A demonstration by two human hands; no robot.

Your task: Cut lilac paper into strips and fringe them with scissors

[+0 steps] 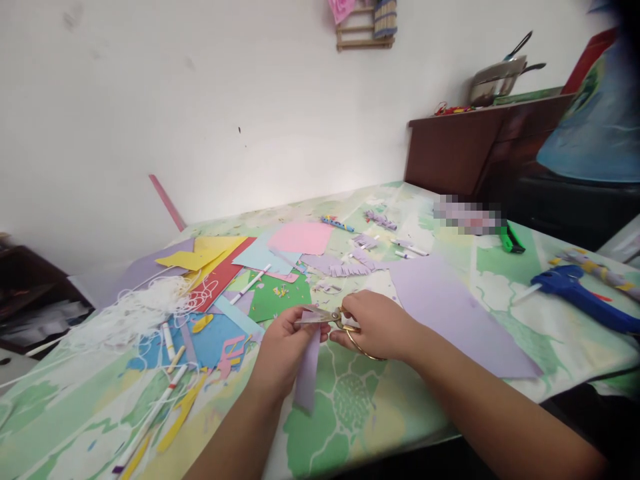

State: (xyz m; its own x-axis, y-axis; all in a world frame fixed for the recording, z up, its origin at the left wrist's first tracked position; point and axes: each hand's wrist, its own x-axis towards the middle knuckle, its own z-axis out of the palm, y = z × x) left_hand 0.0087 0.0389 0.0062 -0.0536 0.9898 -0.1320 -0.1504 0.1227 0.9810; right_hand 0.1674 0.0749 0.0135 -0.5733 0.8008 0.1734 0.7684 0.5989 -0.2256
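My left hand point(285, 343) pinches a strip of light purple paper point(307, 373) near its upper end, and the rest of the strip hangs down toward the table's near edge. Gold-handled scissors point(336, 319) are in my right hand point(373, 323), with fingers through the handle loops. Their blades lie across the top of the strip, beside my left fingers. Whether the blades have cut into the paper is hard to see. Beyond my hands lies a fringed purple strip point(350, 268). A large purple sheet point(445, 307) lies to the right of the scissors.
White string point(135, 313) lies tangled at the left, beside coloured sheets, a blue sheet point(205, 343) and markers point(173, 387). A green sheet point(277, 297) carries paper scraps. At the right are a blue glue gun point(580, 293) and a green cutter point(511, 238). A white wall stands behind.
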